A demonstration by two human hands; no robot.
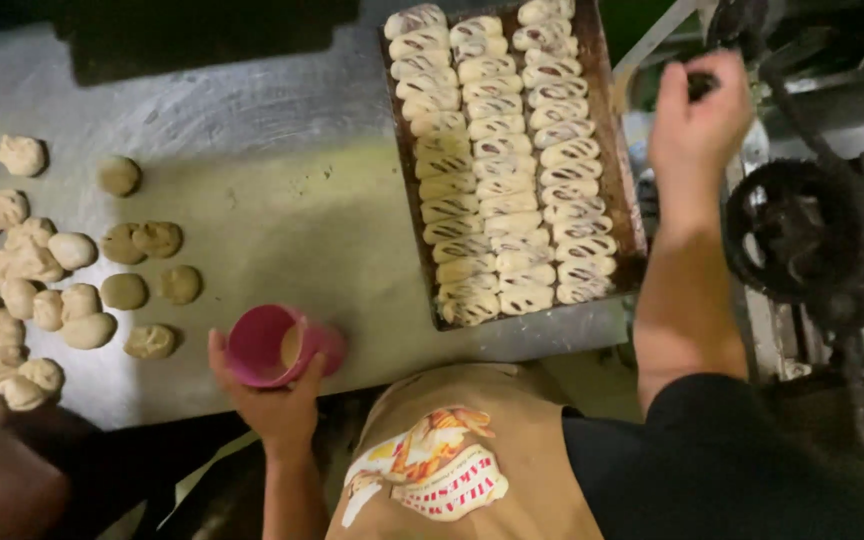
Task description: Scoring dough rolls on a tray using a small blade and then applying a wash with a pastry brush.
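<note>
My left hand grips a pink plastic cup, tilted on its side at the near edge of the metal table, its mouth facing left. My right hand is raised at the far right and closed on a dark knob or handle of a black machine. Between the hands lies a dark baking tray filled with rows of shaped, scored dough pieces.
Several small round dough balls lie on the floured table left of the cup, and a heap of paler dough lumps sits at the left edge. The machine has a black gear wheel. My tan apron shows below.
</note>
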